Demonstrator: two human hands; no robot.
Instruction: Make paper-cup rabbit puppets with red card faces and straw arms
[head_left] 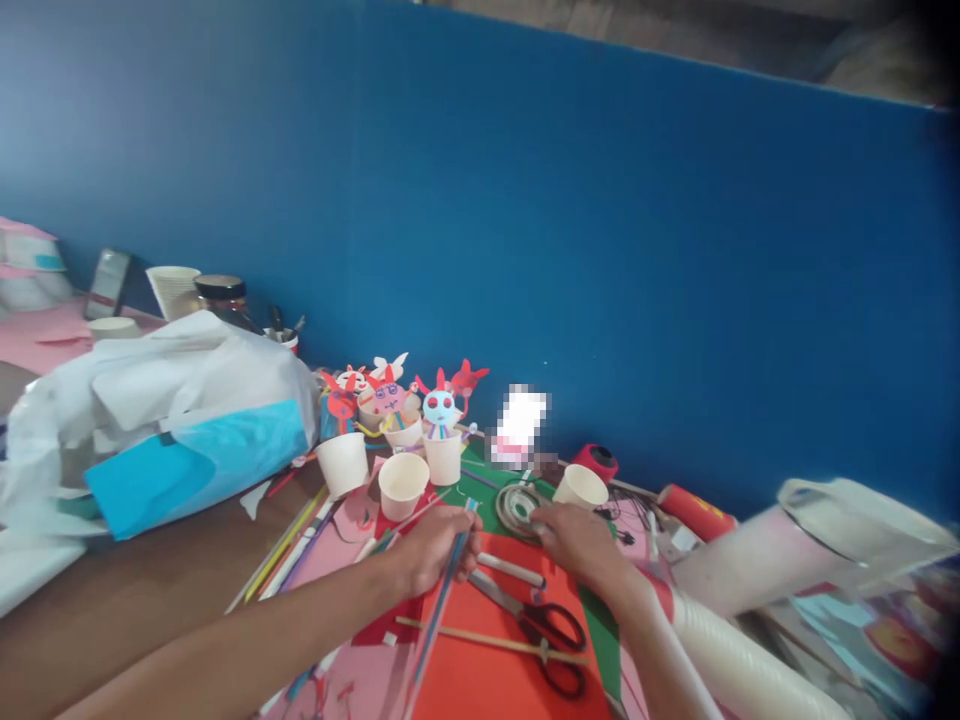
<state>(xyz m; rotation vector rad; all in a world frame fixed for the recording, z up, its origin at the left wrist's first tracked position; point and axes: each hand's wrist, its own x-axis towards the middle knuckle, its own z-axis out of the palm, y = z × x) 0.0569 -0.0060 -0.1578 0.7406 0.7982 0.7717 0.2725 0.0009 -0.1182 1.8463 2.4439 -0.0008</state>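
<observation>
My left hand [444, 548] is closed around a few long, thin strips [442, 600], blue and pale, that slant down toward me; their exact material is unclear. At the right, my right hand [581, 540] has its fingertips closed on the edge of a roll of tape [516, 508]. Between and below the hands lie a white marker [511, 570] and scissors [551, 625] with dark handles. A thin wooden stick [465, 634] crosses them on an orange-red sheet [502, 680].
White paper cups [403, 487] and several paper-faced figures [439, 408] stand behind my left hand. A plastic bag [202, 370] with blue paper lies left. Another cup [582, 487], a red tube [696, 512] and a clear plastic roll [742, 650] sit right. A blue partition [600, 250] rises behind.
</observation>
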